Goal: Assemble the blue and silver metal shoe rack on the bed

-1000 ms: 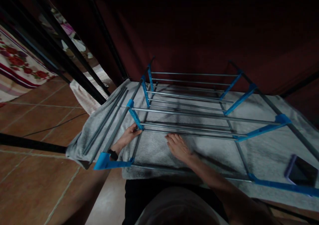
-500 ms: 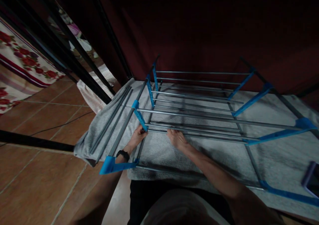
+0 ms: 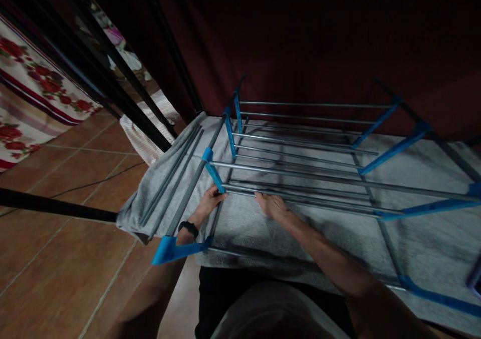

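Observation:
A rack of grey metal tubes and blue plastic brackets lies on a grey blanket. My left hand (image 3: 206, 203), with a black band on its wrist, is closed around the lower end of a blue bracket (image 3: 215, 173) on the rack's left side. The fingertips are partly hidden behind that bracket. To its right, my right hand (image 3: 271, 205) pinches a thin metal tube (image 3: 242, 193) that runs across to the right side. This tube's left end meets the bracket beside my left fingers. A thicker tube (image 3: 285, 172) crosses above both hands.
Several loose grey tubes (image 3: 173, 179) rest on the blanket (image 3: 255, 244) at the left. A purple-edged phone-like object (image 3: 474, 279) lies at the right edge. Black metal bars (image 3: 56, 206) stand at the left above the tiled floor (image 3: 67, 264). A dark red surface (image 3: 308, 53) rises behind the rack.
The view has shifted slightly, so the rack sits a little farther right in it. Both hands stay at the same bracket and tube, with little visible movement against the rack.

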`<state>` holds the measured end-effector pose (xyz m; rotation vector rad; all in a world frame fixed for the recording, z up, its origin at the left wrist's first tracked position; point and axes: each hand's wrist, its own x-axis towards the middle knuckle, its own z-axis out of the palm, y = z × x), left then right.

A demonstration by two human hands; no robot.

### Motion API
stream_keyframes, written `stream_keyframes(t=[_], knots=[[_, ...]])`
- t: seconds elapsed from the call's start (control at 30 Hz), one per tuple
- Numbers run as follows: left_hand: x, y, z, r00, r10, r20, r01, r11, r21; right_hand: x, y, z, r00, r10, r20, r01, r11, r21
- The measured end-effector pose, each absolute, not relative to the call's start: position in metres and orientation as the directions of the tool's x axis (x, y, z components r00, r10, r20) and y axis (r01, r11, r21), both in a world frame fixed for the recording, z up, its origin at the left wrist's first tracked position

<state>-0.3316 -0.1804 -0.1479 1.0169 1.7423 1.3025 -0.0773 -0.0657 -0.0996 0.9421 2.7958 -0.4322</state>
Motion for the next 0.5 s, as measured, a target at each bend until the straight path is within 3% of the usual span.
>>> stream_keyframes(t=[0.5], knots=[[-0.3324,-0.1782,-0.1557,-0.447,0.894,-0.039,0.166,0.125,0.978,-0.0790,-0.0660,-0.1010,-0.806,0.540,-0.243,0.591,0.763,-0.261]])
